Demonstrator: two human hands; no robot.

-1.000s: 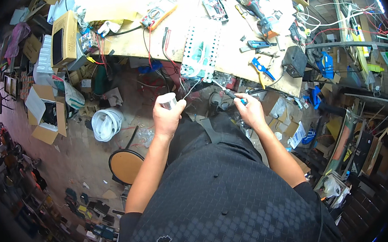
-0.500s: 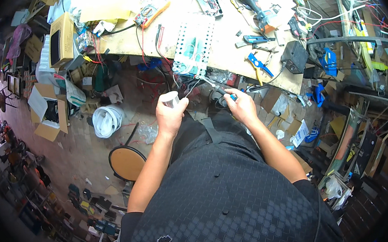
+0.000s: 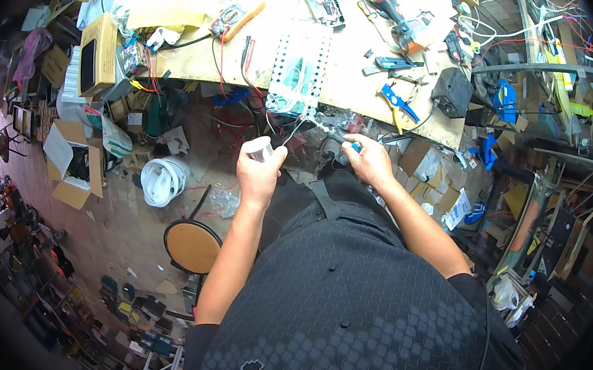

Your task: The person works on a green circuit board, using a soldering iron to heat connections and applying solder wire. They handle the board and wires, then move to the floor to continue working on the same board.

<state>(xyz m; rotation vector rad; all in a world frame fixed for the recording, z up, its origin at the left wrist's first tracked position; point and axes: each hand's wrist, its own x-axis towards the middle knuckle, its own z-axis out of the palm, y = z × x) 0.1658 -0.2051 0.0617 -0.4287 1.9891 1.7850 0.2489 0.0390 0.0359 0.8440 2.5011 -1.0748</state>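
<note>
My left hand [image 3: 258,179] is closed around a pale solder spool [image 3: 259,146], its flat end facing up. From between thumb and fingers a thin solder wire [image 3: 293,134] runs up toward the near end of an open power supply case [image 3: 297,74] with perforated sides, at the bench's front edge. My right hand [image 3: 373,163] grips a soldering iron [image 3: 337,137] with a blue and dark handle. Its tip points up and left at wire ends by the case. Whether the tip touches them is too small to tell.
Right of the case on the workbench [image 3: 344,84] lie a wire stripper [image 3: 398,105], a utility knife [image 3: 395,63], a cordless drill [image 3: 394,15] and a black box [image 3: 453,91]. An orange multimeter [image 3: 241,17] sits further left. A stool [image 3: 193,247] and white bucket [image 3: 165,181] stand below.
The view has shifted slightly. Both hands keep nearly the same place and grip, with the solder wire and the iron still meeting near the end of the case.
</note>
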